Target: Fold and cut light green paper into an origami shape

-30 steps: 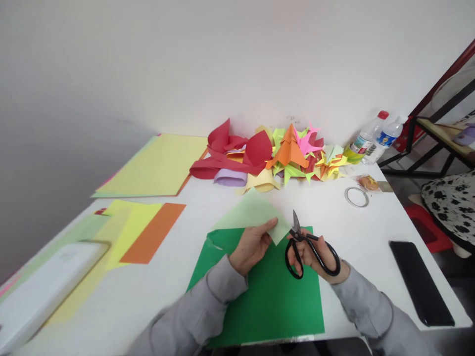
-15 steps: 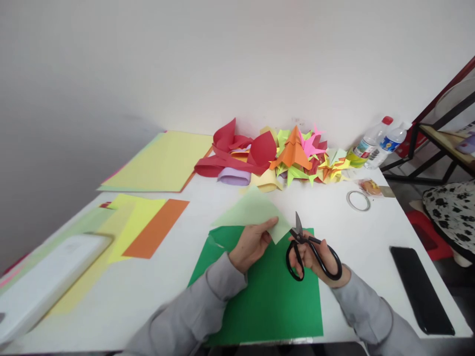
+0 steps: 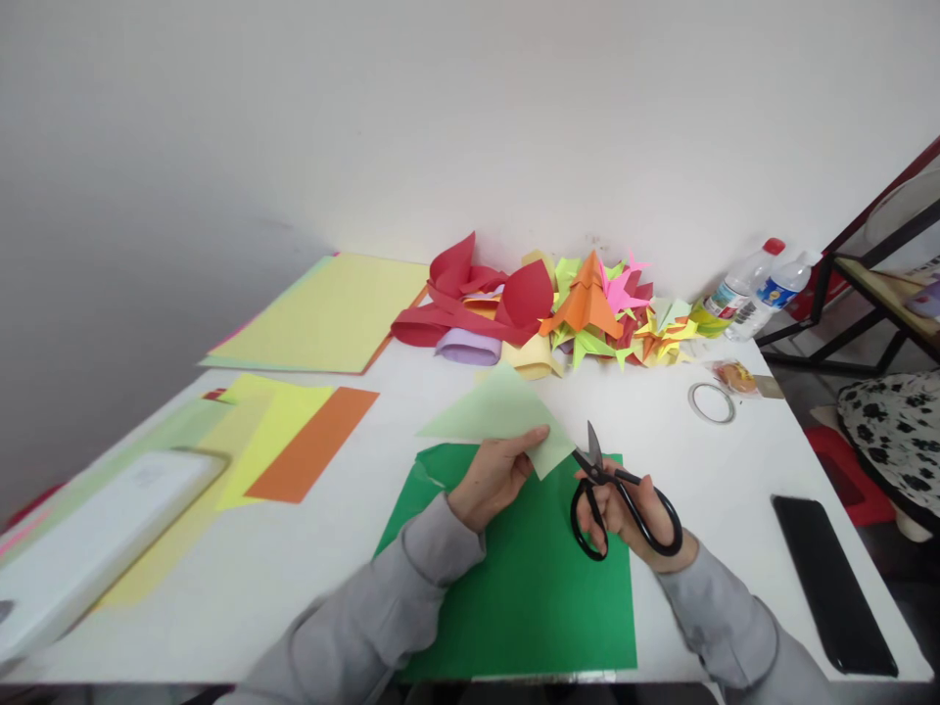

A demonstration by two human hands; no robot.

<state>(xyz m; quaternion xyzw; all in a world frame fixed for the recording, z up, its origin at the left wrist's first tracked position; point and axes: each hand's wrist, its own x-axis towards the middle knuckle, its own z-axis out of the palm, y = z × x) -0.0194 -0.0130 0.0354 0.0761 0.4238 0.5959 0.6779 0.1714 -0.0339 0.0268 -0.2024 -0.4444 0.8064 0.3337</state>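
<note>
A folded piece of pale green paper [image 3: 491,409] is pinched in my left hand [image 3: 497,478], thumb on top. My right hand [image 3: 637,519] grips black-handled scissors [image 3: 598,470], with fingers through the loops and the blades spread apart. The blades point up and away, close to the paper's right corner; whether they touch it I cannot tell. Beneath both hands lies a green sheet [image 3: 536,587] on the white table, its far left corner creased.
Left are an orange strip [image 3: 314,446], yellow sheets [image 3: 264,421], a white box-like device [image 3: 110,548] and a large paper stack [image 3: 323,313]. Folded paper shapes [image 3: 506,304] pile at the wall. On the right: bottles [image 3: 741,284], a tape roll [image 3: 711,402], a black phone [image 3: 833,585].
The view has shifted slightly. My left hand and the pale green paper have moved a little left relative to the scissors, which stay open in my right hand.
</note>
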